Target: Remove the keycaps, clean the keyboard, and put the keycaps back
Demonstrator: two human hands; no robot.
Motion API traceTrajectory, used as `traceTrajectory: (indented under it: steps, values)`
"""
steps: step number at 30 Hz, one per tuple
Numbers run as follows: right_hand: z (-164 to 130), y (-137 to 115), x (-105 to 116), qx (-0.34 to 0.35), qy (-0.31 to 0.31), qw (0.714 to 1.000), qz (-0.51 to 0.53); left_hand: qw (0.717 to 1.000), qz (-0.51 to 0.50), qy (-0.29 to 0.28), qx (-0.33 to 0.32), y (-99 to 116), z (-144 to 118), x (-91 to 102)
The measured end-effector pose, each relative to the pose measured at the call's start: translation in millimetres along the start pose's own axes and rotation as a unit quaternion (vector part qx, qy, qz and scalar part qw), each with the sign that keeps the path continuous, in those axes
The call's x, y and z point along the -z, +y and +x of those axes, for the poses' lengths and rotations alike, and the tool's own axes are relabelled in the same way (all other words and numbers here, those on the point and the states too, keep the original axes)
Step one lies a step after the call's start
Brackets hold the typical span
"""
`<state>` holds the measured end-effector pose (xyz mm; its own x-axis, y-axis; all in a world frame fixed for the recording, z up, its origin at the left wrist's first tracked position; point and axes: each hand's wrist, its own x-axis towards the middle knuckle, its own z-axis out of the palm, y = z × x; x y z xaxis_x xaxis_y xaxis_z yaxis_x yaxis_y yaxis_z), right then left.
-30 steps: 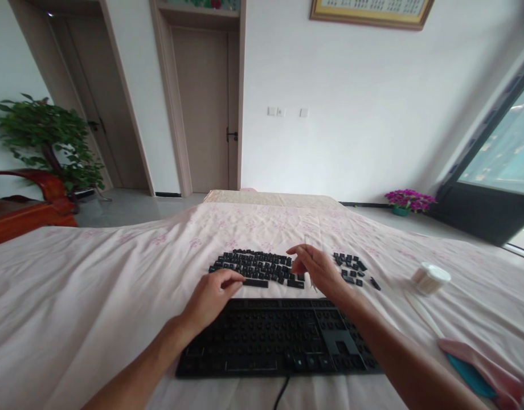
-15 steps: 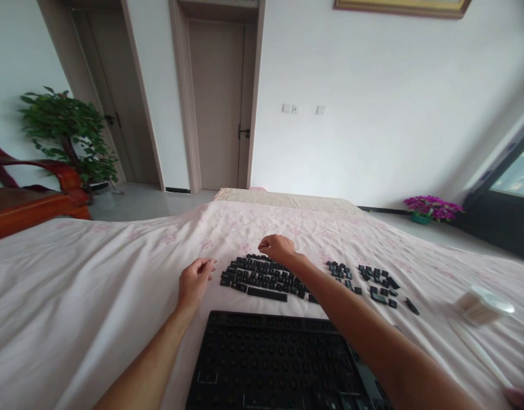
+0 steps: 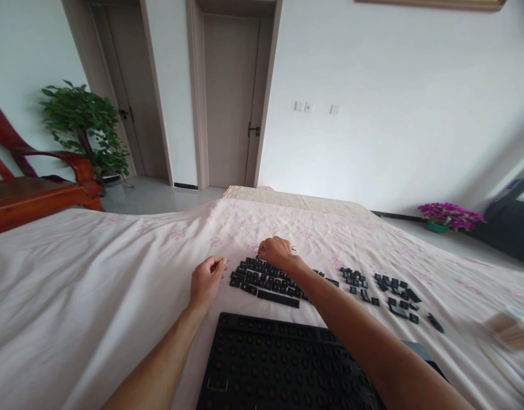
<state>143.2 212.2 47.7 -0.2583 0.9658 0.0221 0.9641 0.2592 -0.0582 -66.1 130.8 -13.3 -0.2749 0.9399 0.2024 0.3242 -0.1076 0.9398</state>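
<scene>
Since the earlier frames the right hand (image 3: 277, 251) has been carried from the near edge of the laid-out keycaps (image 3: 266, 279) to their far edge, and the view has been swung leftward. Its fingers are curled together, knuckles up, over the back row; whether a cap is pinched underneath cannot be told. The left hand (image 3: 207, 279) is rested on the sheet (image 3: 95, 296) just beside the left end of the rows, thumb and fingertips drawn together, with nothing visibly held. A looser scatter of small caps (image 3: 385, 287) is seen to the right, and the stripped keyboard (image 3: 279, 370) lies nearest, bare stems showing. The caps are judged light, stiff and smooth, easily flicked or lost in the soft bedding; each is best taken by two opposite side walls between thumb and forefinger. A wooden chair (image 3: 35, 188) and plant (image 3: 85, 128) stand beyond
</scene>
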Motion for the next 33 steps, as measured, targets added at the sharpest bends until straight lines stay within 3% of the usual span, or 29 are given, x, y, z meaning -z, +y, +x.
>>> traceTrajectory:
  steps: [11,23,33]
  values:
    - [-4.8,-3.6,-2.9,0.062,0.022,0.997,-0.051,1.000,0.004,0.002,-0.007,1.6,0.0,-0.2]
    - [14.6,-1.5,-4.7,0.025,0.024,0.998,-0.047,1.000,0.012,0.002,-0.011,-0.5,1.3,-0.8]
    - [0.6,24.7,11.8,-0.015,0.017,1.000,0.008,1.000,0.002,0.004,0.004,5.7,-2.0,0.0]
